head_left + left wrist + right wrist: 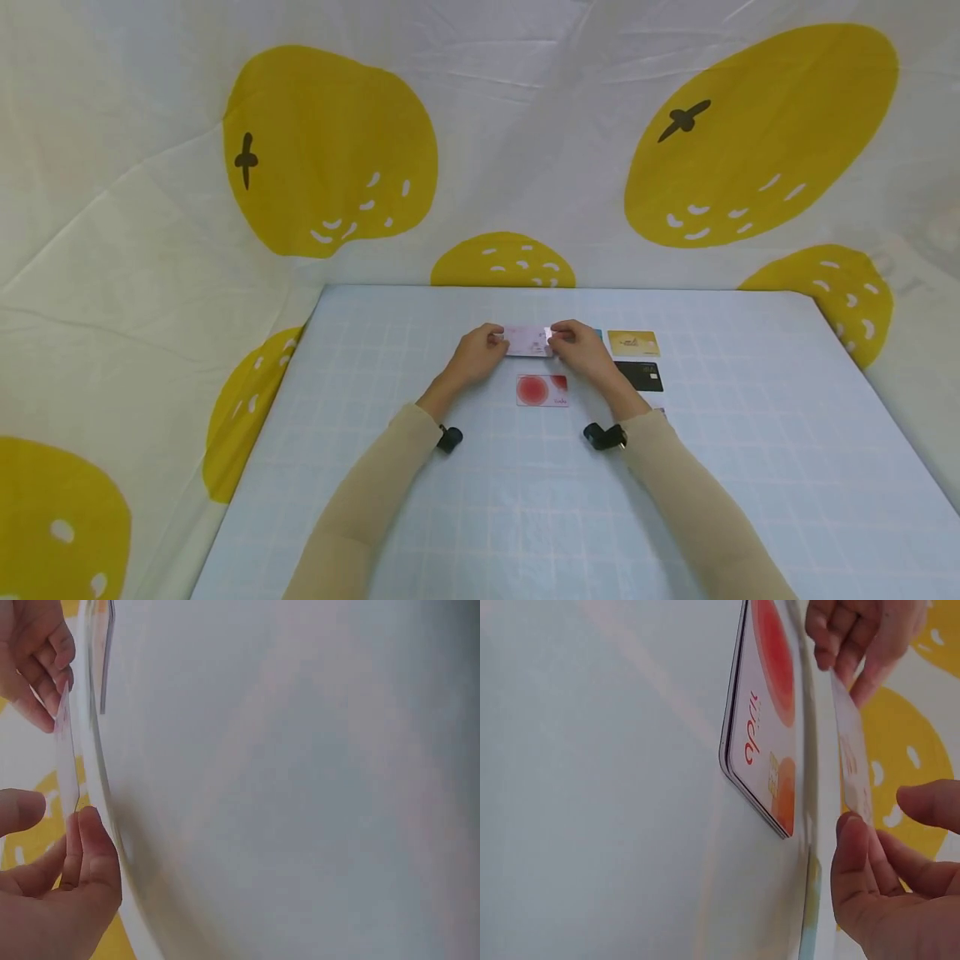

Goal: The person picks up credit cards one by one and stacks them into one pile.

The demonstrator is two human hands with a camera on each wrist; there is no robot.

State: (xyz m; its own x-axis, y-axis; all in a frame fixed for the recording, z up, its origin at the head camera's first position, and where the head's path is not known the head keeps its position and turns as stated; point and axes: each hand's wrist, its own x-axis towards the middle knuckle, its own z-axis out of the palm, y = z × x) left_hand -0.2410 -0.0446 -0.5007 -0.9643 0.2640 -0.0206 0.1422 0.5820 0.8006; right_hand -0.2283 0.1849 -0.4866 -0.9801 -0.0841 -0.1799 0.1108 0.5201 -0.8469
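A pale pink card (527, 342) is held up off the table between both hands, near the table's far side. My left hand (478, 353) grips its left end with the fingertips. The right end is pinched by the fingers of my right hand (583, 348). From the left wrist, the card (67, 761) appears almost edge-on, bridging the two hands. Below it on the table lies a small stack of cards, topped by a white card with a red circle (533, 390). The right wrist view shows that stack's layered edges (731, 769).
A gold card (633, 342) and a black card (640, 377) lie to the right of the right hand. A teal card (598, 333) peeks out behind that hand. Another card is mostly covered by the right forearm. A patterned curtain (517, 167) stands along the table's back edge.
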